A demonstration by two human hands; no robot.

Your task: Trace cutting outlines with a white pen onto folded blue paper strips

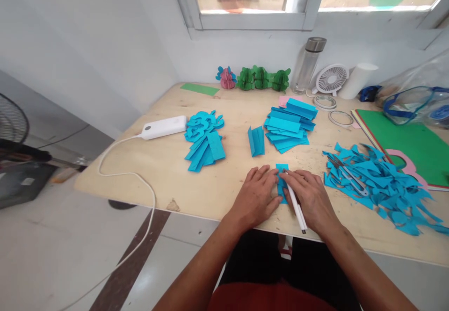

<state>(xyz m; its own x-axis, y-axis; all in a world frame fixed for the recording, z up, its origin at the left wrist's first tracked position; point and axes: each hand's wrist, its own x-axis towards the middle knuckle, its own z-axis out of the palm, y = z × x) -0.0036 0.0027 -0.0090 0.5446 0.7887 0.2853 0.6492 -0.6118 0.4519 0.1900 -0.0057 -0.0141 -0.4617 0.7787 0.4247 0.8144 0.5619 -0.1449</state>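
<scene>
the person's left hand [257, 194] and right hand [308, 196] are bare, as are the forearms [206, 266] below the grip; nearer the body come black legwear [317, 273] and a dark red garment [277, 297].

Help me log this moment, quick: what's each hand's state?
Left hand: open, palm down, at the edge of the blue paper strip.
Right hand: closed, holding the white pen.
</scene>
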